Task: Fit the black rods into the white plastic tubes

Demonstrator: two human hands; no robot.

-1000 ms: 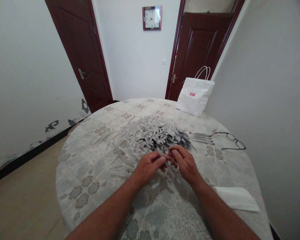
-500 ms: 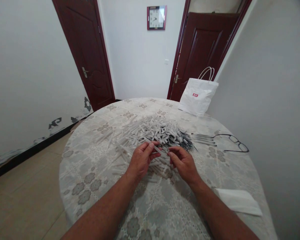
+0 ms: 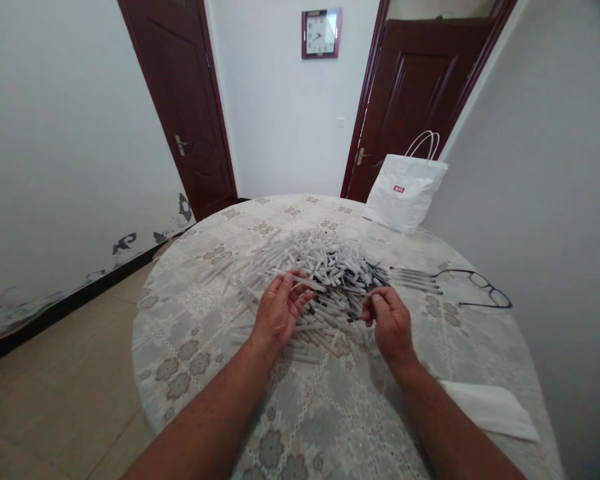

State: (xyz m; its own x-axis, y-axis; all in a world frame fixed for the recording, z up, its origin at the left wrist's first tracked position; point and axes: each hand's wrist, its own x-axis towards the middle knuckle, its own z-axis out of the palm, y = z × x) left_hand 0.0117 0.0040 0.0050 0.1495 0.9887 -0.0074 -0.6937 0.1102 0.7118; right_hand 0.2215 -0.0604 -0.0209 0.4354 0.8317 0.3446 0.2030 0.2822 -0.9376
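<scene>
Over the heap of pen parts [image 3: 320, 267], left hand [image 3: 279, 313] grips a white tube [image 3: 305, 284]; right hand [image 3: 391, 323] pinches shut, contents unclear.

A small red label sits on the white paper bag [image 3: 405, 192] (its lettering is illegible).

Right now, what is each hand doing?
Left hand: closed on a clear pen tube.
Right hand: fingers pinched together; what it holds cannot be told.

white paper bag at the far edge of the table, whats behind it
Behind the white paper bag stands a dark red door and the white wall. The bag covers the door's lower part and the floor there, so those cannot be seen.
</scene>
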